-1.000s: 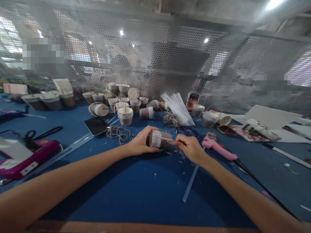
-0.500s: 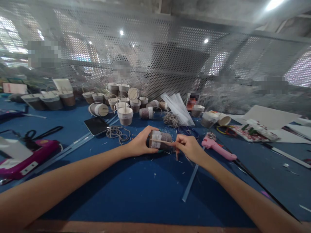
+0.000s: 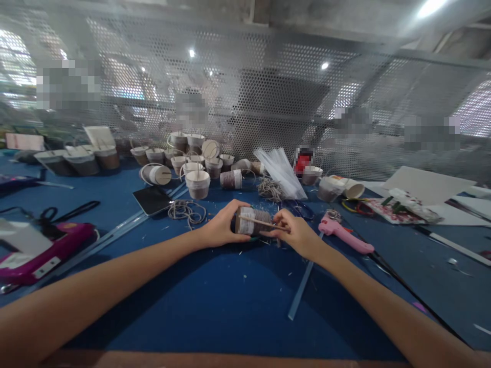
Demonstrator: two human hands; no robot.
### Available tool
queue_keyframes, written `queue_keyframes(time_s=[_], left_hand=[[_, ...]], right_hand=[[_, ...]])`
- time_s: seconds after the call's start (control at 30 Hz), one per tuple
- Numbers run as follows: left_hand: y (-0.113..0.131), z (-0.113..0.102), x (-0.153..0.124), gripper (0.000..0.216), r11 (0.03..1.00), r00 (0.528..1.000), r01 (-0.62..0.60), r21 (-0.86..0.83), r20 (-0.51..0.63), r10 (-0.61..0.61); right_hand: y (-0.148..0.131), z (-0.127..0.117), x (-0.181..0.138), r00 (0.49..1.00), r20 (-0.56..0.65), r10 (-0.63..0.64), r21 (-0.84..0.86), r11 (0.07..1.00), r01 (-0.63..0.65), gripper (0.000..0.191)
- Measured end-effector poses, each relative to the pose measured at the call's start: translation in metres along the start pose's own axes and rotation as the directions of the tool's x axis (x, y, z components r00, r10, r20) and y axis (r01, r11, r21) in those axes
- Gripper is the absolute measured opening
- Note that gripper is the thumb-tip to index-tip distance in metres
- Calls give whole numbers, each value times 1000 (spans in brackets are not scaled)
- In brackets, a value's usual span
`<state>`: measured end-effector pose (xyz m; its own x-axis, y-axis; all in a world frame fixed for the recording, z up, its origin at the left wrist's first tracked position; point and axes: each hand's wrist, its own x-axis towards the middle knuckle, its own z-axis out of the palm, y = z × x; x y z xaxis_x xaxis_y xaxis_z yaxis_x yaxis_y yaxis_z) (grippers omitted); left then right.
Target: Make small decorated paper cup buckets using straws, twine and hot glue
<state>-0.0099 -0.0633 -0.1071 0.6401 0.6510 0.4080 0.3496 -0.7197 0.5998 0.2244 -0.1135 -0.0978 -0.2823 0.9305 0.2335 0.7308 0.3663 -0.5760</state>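
A small cup wrapped in grey-brown cord with a pale band lies on its side above the blue table. My left hand is closed around its base end, thumb below and fingers above. In my right hand a thin light-brown stick is pinched between thumb and fingers. The stick lies along the cup's near side, its tip over the pale band. Whether it presses on the surface I cannot tell. The cup's far end is partly hidden by my right fingers.
Several cord-wrapped cups stand and lie at the back. A pink glue gun with a black cable lies right, near a clear strip. Loose cord, a dark phone-like slab and a purple power strip lie left.
My right fingers have shifted their hold on the stick and curled in closer to the cup. The stick's slant is slightly steeper. My left hand and the cup are almost unmoved.
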Motion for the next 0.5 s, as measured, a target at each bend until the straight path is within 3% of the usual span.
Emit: queue_keyframes(time_s=[0.23, 0.37, 0.5], left_hand=[[-2, 1, 0, 63, 1000, 1000, -14, -5, -2, 14], [0, 0, 0, 64, 999, 999, -35, 30, 3, 35], [0, 0, 0, 64, 996, 997, -80, 28, -2, 80]], right_hand=[[-4, 2, -3, 998, -64, 10, 152, 988, 0, 33], [-3, 1, -3, 991, -126, -49, 76, 995, 59, 35], [-3, -1, -2, 994, -99, -52, -29, 998, 50, 32]])
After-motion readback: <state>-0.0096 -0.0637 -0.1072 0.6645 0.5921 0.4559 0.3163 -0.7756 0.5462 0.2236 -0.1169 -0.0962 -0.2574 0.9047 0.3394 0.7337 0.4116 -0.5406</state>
